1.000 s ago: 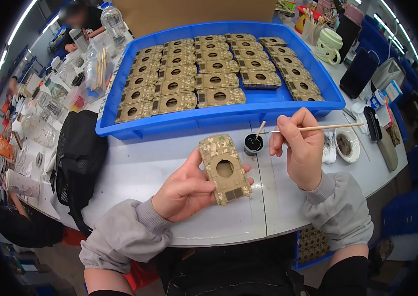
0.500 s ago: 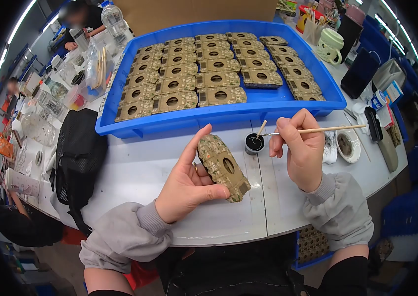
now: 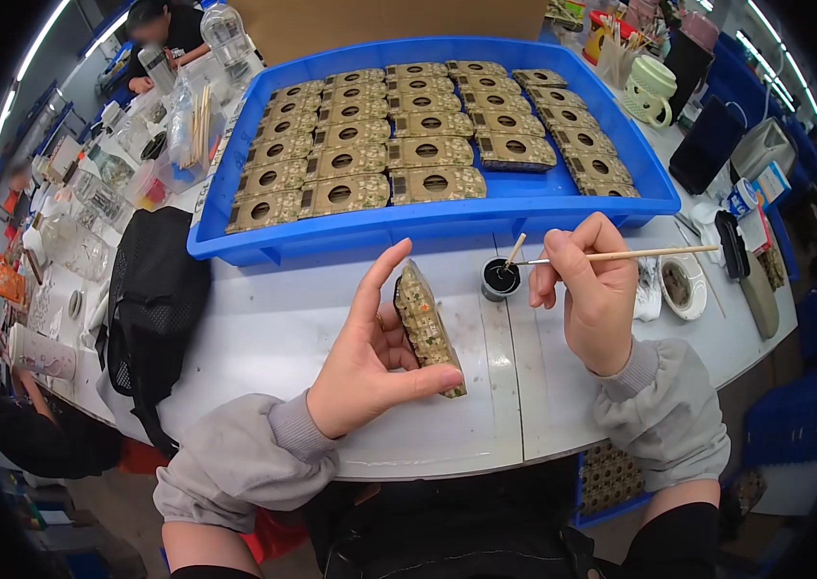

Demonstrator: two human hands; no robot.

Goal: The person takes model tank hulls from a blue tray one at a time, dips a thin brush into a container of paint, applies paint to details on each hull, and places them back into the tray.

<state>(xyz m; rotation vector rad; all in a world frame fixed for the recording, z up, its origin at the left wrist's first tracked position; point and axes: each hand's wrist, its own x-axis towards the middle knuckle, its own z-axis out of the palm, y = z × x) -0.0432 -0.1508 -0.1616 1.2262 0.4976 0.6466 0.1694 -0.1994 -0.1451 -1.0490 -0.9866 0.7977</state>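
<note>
A camouflage-patterned model hull (image 3: 428, 323) stands on its side in my left hand (image 3: 360, 362), its narrow side facing the camera. My thumb presses its lower end and my other fingers lie behind it. My right hand (image 3: 584, 294) pinches a thin wooden-handled brush (image 3: 654, 253), whose tip is at the rim of a small cup of black liquid (image 3: 501, 277). A short wooden stick (image 3: 517, 249) stands in that cup. Beyond my hands, a blue tray (image 3: 428, 230) holds several similar hulls with round holes in rows.
A black mesh bag (image 3: 153, 309) lies left of my left hand. Bottles (image 3: 71, 246) crowd the left side. At right are a white dish (image 3: 682, 287), a dark phone (image 3: 708, 154) and a green cup (image 3: 648, 89). Two people sit at the left.
My left hand has turned the hull from its holed top face onto its side, and its fingers have spread upward. My right hand and the brush have barely moved.
</note>
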